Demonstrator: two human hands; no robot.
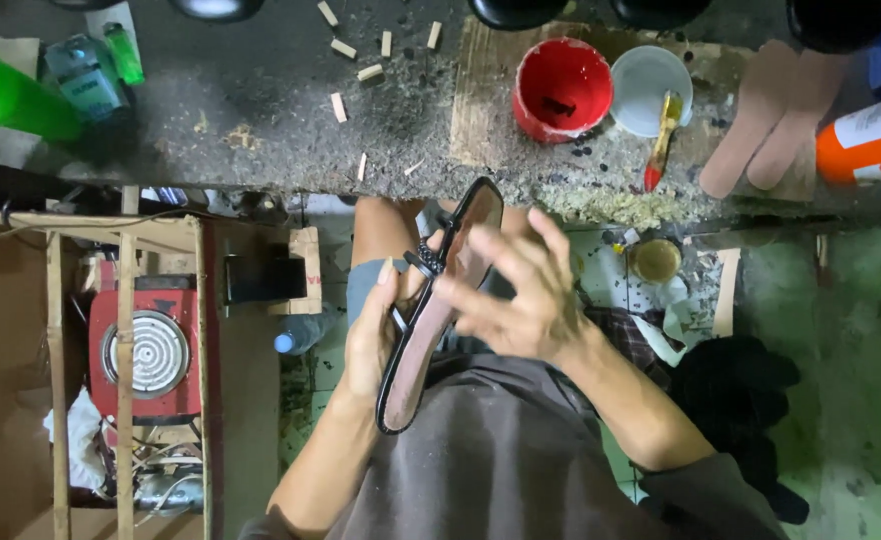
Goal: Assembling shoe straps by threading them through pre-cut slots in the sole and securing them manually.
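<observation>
- We see 1 sandal point(439, 310) with a black rim, a brownish insole and a black beaded strap, held tilted over the lap, just below the workbench edge point(261, 180).
- Our left hand point(373, 335) curls around the sandal's left rim, thumb up along the edge; it grips the sole near its middle.
- Our right hand point(521, 295) lies across the insole with fingers spread loosely open, touching the surface, not clamped; motion blur makes the exact contact hard to judge.
- We judge the sandal light and fairly stiff through the sole, with the strap soft; the rim at mid-length seems the safest hold.
- Above the sandal stand 1 red pot point(562, 88) and 1 pale cup point(651, 88), with 1 yellow-handled brush point(663, 135) resting at the cup.
- Right of these lie 2 pinkish insole blanks point(771, 115), overlapping.
- Up-left of the sandal we count roughly 7 small wooden blocks point(361, 60).
- Left of the sandal sits 1 red heater point(151, 350).
</observation>
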